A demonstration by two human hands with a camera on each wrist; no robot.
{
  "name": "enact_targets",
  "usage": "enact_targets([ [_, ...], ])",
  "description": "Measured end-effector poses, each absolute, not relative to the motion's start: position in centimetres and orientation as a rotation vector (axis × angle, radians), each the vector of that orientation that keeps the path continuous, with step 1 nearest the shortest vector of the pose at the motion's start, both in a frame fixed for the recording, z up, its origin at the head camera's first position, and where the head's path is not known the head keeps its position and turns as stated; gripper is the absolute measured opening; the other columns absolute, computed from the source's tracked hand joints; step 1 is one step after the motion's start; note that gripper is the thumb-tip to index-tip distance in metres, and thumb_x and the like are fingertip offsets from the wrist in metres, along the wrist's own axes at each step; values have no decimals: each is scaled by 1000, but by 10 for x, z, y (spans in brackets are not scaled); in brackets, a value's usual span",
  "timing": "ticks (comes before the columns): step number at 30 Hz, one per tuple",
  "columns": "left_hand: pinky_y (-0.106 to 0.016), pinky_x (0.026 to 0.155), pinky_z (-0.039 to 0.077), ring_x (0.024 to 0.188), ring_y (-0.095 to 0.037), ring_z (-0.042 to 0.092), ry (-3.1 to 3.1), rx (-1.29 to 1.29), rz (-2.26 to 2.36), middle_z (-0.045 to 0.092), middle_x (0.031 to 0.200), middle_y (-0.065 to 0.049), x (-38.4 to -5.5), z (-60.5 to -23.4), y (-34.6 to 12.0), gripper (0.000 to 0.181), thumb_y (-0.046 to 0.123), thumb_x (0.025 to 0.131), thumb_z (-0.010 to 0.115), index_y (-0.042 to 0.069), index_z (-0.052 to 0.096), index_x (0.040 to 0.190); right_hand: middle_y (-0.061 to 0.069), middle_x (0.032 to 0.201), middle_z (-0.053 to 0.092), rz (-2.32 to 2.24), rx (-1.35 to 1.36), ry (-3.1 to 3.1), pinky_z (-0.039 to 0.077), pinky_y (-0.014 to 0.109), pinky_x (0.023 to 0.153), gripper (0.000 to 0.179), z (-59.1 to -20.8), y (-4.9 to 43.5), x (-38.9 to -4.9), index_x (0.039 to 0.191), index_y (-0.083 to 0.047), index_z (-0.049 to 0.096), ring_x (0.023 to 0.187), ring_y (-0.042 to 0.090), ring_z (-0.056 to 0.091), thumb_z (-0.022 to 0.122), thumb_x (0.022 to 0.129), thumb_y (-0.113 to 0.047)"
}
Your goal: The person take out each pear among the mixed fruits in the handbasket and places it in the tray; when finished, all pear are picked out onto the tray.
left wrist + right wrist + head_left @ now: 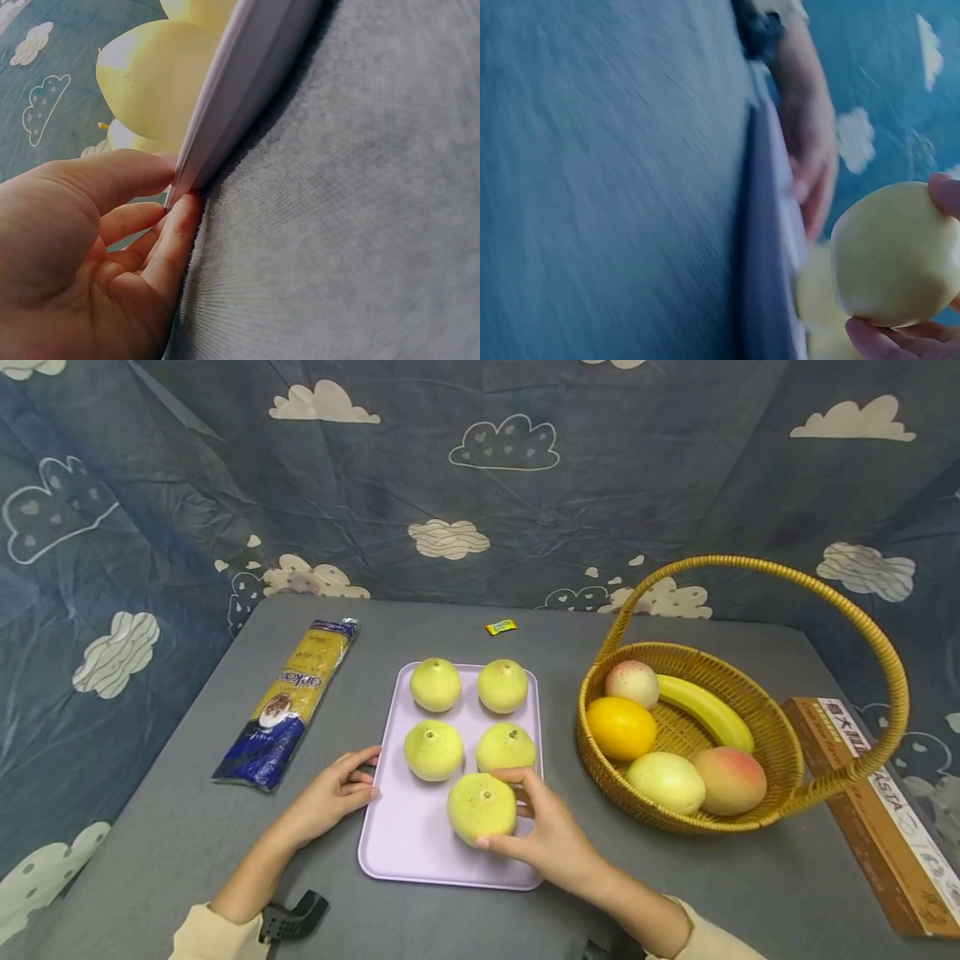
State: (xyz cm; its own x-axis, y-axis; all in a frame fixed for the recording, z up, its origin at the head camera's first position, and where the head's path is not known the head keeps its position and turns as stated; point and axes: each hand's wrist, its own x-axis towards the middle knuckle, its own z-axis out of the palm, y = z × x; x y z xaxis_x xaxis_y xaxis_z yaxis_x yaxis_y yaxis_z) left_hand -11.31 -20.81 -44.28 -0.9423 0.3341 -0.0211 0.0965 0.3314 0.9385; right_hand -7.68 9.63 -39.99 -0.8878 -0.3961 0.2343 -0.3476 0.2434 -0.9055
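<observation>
A lilac rectangular tray (420, 860) lies on the grey table. Several round yellow-green fruits, pear-like with a small stem end, stand in two rows on its far part, one of them a front-left fruit (433, 750). My right hand (551, 835) grips another such yellow-green fruit (480, 810) between thumb and fingers, over the tray's near right part; in the right wrist view this held fruit (892, 255) looks raised off the tray. At the tray's left edge, my left hand (330, 797) pinches the rim, thumb on top and fingertips against its outer side (225, 97).
On the right stands a wicker basket (787, 777) with a tall handle, holding a banana, peaches and other fruit. A brown pasta box (862, 810) lies beyond it. A blue and yellow pasta packet (288, 702) lies left; a small yellow wrapped candy (501, 627) lies behind the tray.
</observation>
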Motion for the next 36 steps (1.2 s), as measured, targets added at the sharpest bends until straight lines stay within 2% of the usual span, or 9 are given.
enact_targets([
  [10, -21, 79, 47, 94, -25, 50, 2388, 407, 1669, 42, 119, -22, -113, -443, -208, 57, -3, 82, 60, -7, 35, 133, 7, 119, 46, -1713, -735, 2186, 42, 28, 90, 62, -417, 54, -71, 114, -8, 41, 107, 21, 51, 80, 66, -12],
  [18, -20, 79, 47, 94, -26, 51, 2398, 392, 1661, 42, 120, -22, -112, -443, -207, 57, -3, 81, 61, -6, 36, 133, 6, 119, 45, -1627, -793, 2216, 42, 27, 90, 63, -414, 43, -71, 116, -9, 38, 106, 17, 51, 78, 68, -13],
  [23, -20, 80, 47, 95, -26, 51, 2396, 384, 1653, 42, 120, -21, -111, -442, -207, 58, -3, 82, 61, -6, 35, 133, 8, 119, 44, -1519, -809, 2275, 44, 27, 85, 65, -407, 42, -70, 118, -10, 36, 100, 15, 53, 78, 69, -18],
  [28, -20, 80, 47, 95, -26, 51, 2401, 389, 1649, 42, 120, -21, -111, -442, -208, 57, -3, 82, 61, -6, 36, 133, 5, 119, 43, -1442, -829, 2347, 44, 29, 86, 68, -418, 43, -73, 120, -15, 35, 99, 14, 52, 77, 69, -33],
  [30, -20, 80, 47, 95, -26, 51, 2402, 395, 1654, 42, 120, -22, -112, -442, -208, 57, -3, 81, 61, -6, 36, 133, 5, 122, 42, -1424, -853, 2353, 42, 31, 89, 68, -415, 47, -73, 123, -15, 35, 105, 17, 50, 75, 71, -35],
  [36, -20, 80, 47, 94, -26, 51, 2394, 403, 1663, 42, 120, -22, -112, -443, -208, 57, -3, 81, 60, -7, 35, 133, -3, 125, 46, -1390, -1070, 2440, 37, 36, 96, 57, -389, 76, -75, 125, -14, 41, 115, 17, 43, 70, 78, -29],
])
